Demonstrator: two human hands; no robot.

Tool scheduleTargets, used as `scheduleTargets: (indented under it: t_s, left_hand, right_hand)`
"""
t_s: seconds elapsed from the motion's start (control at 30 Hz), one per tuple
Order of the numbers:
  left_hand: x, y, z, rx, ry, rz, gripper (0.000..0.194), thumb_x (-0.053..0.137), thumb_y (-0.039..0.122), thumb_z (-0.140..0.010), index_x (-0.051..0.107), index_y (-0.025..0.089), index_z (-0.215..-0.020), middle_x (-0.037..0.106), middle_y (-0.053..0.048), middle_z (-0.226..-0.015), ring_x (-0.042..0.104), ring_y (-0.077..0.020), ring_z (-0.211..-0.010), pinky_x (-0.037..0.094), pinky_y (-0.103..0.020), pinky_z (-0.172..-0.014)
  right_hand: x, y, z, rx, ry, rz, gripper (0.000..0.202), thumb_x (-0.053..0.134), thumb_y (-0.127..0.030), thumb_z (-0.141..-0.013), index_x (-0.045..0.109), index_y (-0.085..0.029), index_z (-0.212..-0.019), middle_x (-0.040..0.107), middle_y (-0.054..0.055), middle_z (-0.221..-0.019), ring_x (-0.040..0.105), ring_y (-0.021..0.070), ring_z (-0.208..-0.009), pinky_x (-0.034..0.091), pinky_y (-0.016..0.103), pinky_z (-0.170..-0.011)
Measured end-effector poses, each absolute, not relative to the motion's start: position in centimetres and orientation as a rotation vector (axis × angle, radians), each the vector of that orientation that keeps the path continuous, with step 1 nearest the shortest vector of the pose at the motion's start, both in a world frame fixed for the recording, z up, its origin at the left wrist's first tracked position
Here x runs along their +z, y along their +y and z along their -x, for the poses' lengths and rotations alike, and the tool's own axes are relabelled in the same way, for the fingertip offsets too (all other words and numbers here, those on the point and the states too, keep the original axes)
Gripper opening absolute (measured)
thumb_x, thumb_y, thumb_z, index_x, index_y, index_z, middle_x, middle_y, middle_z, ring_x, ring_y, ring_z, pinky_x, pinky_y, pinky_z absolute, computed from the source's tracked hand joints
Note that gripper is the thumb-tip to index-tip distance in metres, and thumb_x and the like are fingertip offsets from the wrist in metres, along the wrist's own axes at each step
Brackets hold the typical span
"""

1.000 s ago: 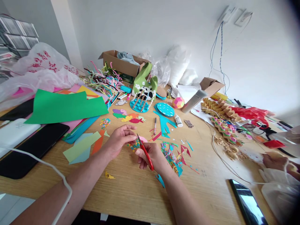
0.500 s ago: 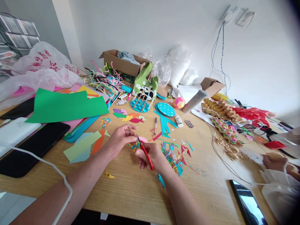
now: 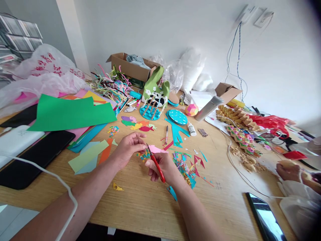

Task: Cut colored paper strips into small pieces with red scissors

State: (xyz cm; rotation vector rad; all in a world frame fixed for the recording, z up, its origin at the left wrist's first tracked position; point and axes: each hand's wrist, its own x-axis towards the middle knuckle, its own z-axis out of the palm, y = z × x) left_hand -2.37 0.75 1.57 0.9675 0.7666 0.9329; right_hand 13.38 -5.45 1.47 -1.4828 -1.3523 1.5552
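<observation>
Red-handled scissors (image 3: 155, 164) are gripped in my right hand (image 3: 162, 167), with the dark blades pointing up and left toward my left fingertips. My left hand (image 3: 130, 147) is pinched beside the blade tips; whatever is between its fingers is too small to make out. A pink paper piece (image 3: 157, 149) shows just behind my right hand. Below my left fingers lies a little heap of orange and teal paper bits (image 3: 142, 155). Farther back, several colored paper fish (image 3: 138, 126) lie together, purple, green, yellow and red among them.
Paper scraps (image 3: 184, 167) are heaped right of my right hand. Large green paper (image 3: 72, 113) covers sheets at left. A glue bottle (image 3: 191, 129), a pen (image 3: 166, 134) and a grey cylinder (image 3: 209, 108) stand or lie beyond. A phone (image 3: 265, 217) and another person's hand (image 3: 288, 172) are at right.
More of the pink paper shows behind my right hand. Both my hands and the scissors stay almost in place. The other person's hand at right has shifted slightly.
</observation>
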Motion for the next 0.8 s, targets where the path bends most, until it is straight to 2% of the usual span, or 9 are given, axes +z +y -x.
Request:
scheduleTargets:
  t_s: [0.13,0.5,0.8]
  left_hand:
    - [1.46,0.76,2.38,0.925,0.765,-0.973,0.037,0.071,0.021,-0.063,0.057,0.015,-0.097,0.062,0.001,-0.068,0.060,-0.0128,-0.062,0.045,-0.026,-0.062]
    - [1.01,0.90,2.31,0.962,0.780,-1.036,0.037,0.071,0.017,-0.062,0.058,0.015,-0.096,0.061,0.001,-0.070,0.058,-0.0116,-0.065,0.046,-0.026,-0.064]
    - [1.19,0.95,2.42,0.953,0.790,-1.029,0.036,0.072,0.020,-0.061,0.059,0.016,-0.094,0.061,0.002,-0.068,0.059,-0.0126,-0.063,0.047,-0.027,-0.065]
  right_hand:
    - [1.40,-5.44,-13.38,1.531,-1.359,1.487,0.048,0.070,-0.058,-0.064,0.051,-0.015,-0.062,0.056,-0.002,-0.048,0.056,0.0099,-0.037,0.040,0.016,-0.032]
    - [1.96,-5.47,-13.06,1.549,-1.347,1.512,0.046,0.071,-0.055,-0.064,0.050,-0.015,-0.060,0.054,-0.004,-0.046,0.054,0.0090,-0.035,0.041,0.016,-0.032]
    - [2.04,-5.35,-13.13,1.505,-1.301,1.586,0.049,0.072,-0.059,-0.060,0.049,-0.016,-0.059,0.056,-0.002,-0.044,0.052,0.0097,-0.032,0.036,0.016,-0.029]
